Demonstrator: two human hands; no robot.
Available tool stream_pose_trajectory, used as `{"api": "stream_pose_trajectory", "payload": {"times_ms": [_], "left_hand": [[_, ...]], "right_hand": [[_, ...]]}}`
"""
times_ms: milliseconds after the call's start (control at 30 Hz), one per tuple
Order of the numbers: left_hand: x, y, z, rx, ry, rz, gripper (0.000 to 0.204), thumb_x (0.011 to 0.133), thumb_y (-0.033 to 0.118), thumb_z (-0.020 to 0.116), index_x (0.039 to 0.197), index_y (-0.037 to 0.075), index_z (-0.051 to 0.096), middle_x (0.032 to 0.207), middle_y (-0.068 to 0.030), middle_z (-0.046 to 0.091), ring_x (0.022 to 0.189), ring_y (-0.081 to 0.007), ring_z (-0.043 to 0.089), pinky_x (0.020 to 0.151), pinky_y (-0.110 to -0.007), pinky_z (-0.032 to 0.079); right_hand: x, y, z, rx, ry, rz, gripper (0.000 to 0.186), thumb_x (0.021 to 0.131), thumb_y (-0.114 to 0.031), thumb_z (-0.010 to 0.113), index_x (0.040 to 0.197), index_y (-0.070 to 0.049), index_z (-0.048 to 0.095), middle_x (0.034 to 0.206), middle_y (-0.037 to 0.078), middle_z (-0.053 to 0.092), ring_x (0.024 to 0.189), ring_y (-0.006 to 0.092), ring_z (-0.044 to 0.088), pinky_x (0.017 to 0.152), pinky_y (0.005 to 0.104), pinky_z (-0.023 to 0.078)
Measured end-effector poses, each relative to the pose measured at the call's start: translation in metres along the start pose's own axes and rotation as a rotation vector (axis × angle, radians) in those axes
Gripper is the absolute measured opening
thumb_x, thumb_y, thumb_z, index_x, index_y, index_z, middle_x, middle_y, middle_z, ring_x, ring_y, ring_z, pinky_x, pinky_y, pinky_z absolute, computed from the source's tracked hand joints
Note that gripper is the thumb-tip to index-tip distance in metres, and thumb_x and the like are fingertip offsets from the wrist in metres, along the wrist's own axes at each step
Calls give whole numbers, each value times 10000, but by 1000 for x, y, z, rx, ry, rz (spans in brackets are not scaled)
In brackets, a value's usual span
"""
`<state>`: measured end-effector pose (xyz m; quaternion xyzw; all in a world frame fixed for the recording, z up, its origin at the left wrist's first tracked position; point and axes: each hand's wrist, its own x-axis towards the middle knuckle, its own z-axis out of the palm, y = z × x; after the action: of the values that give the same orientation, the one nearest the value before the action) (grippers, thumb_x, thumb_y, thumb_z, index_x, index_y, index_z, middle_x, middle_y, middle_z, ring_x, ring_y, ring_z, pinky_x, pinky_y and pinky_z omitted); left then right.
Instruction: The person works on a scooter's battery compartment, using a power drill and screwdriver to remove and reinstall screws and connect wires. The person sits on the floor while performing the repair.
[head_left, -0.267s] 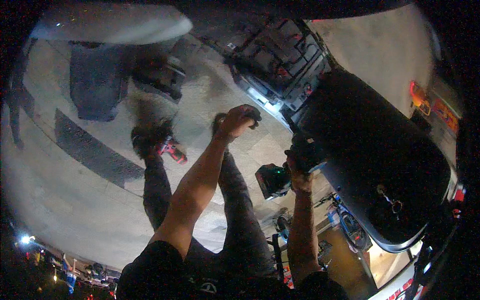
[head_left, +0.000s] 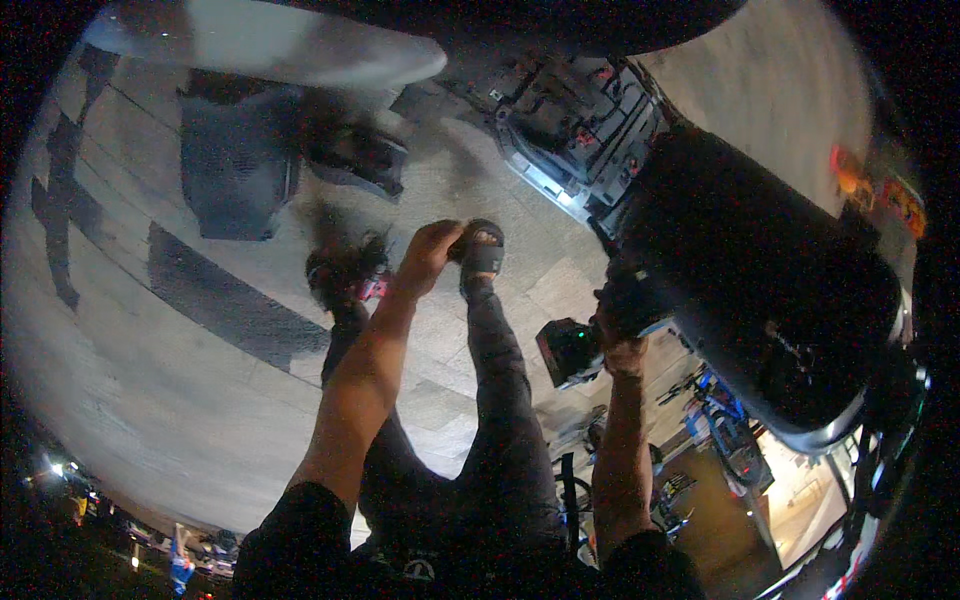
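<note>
My left hand [head_left: 432, 250] is stretched out in front of me over the tiled floor, its fingers curled in; nothing shows inside them. It hangs just above my sandalled foot [head_left: 483, 248]. My right hand [head_left: 622, 345] grips a black power tool [head_left: 570, 350] with a small green light, held close to the lower edge of a big black rounded vehicle body [head_left: 770, 270] on the right. My other foot [head_left: 345, 272] stands to the left, with a small pink thing [head_left: 372, 288] beside it.
Grey stone tiles [head_left: 160, 380] with dark strips cover the floor. A dark square mat [head_left: 235, 160] and a black moulded part [head_left: 365, 160] lie far left. Exposed machine parts [head_left: 575, 120] sit at the top. Blue tools [head_left: 720, 420] lie low right.
My left hand has drifted slightly to the left. My right hand keeps its hold on the tool in almost the same place.
</note>
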<state>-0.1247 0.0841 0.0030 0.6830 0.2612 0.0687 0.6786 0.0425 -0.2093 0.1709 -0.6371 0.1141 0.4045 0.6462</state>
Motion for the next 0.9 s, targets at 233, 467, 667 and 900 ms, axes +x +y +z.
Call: {"api": "stream_pose_trajectory", "payload": {"times_ms": [233,467,667,900], "left_hand": [[-171,-17,-126,-185,-111,-411,269,950,214,491,1050,13,638,826,-57,570,664,-162,553,604,-295,450],[-176,124,-226,-223,-63,-839,269,897,288,549,1007,57,635,724,-5,552,605,-123,511,539,-291,405],[-147,126,-200,-410,48,-802,303,923,318,504,1030,57,616,757,-17,590,621,-151,541,567,-283,447],[-46,178,-101,-479,-241,-872,161,911,246,566,950,93,589,693,-3,509,586,-100,468,516,-270,373]], "right_hand": [[-30,-64,66,-268,305,-161,420,870,-125,641,1262,-29,525,1161,123,610,929,215,597,779,370,523],[-7,-114,104,-88,422,-400,411,817,-9,672,1210,-46,559,1109,87,642,891,230,638,731,353,531],[91,-168,95,-26,536,-356,421,811,-51,697,1202,-69,542,956,62,642,749,189,608,640,329,518],[206,-181,12,-168,542,16,350,827,-182,683,1140,-52,597,979,46,635,853,209,593,737,347,484]]}}
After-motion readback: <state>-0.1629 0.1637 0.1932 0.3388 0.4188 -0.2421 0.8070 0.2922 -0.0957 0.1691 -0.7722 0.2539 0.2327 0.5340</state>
